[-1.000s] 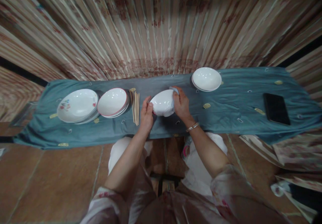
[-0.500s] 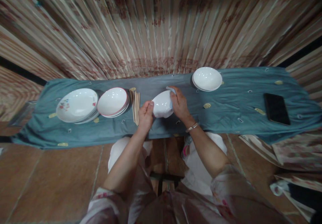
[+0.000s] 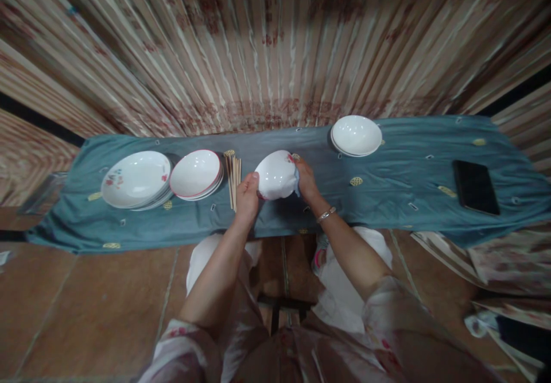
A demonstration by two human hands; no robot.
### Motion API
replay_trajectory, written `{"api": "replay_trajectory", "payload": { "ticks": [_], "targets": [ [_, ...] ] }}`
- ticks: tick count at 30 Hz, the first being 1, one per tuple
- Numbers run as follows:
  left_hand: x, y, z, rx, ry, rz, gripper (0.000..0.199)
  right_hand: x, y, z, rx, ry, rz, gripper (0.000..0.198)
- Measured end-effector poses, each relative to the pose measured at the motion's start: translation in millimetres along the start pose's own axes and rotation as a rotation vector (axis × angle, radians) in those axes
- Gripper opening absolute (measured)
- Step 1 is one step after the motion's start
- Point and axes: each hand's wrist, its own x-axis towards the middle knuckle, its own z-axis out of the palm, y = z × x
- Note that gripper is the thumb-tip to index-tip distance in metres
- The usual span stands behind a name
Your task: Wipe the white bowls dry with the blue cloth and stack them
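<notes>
Head view — white bowl held between both hands.

I'm looking down from far off at a long, thin table with a blue-green cloth over it. The cloth has wrinkles and little yellow shapes. On the left side I see a pile of big white dishes, and the top one has flowers. Just beside it is a pile of smaller bowls; the top one has a red edge. Next come some wooden chopsticks. Right of the middle, by the far edge, sit stacked white bowls. Near the right end lies a flat black thing.
</notes>
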Motion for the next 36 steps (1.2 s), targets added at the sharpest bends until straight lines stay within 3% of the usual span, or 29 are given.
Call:
{"api": "replay_trajectory", "payload": {
  "ticks": [3,5,14,22,28,36],
  "targets": [
    [2,1,-1,-0.052,0.039,-0.043,0.033,-1,4,6,0.083,0.023,0.161,0.051],
    [2,3,-1,-0.109,0.038,-0.061,0.031,-2,5,9,0.098,0.032,0.178,0.050],
    [3,9,-9,-0.228,0.007,-0.165,0.026,-10,4,12,0.062,0.032,0.102,0.053],
    [6,10,-12,-0.385,0.121,-0.272,0.017,-21,-1,17,0.003,0.031,0.004,0.065],
    [10,14,-11,-0.439,0.135,-0.365,0.037,-41,-12,22,-0.066,0.070,-0.028,0.068],
    [7,24,-7,-0.496,0.159,-0.417,0.037,-58,-16,21,-0.091,0.021,-0.045,0.066]
  ]
}}
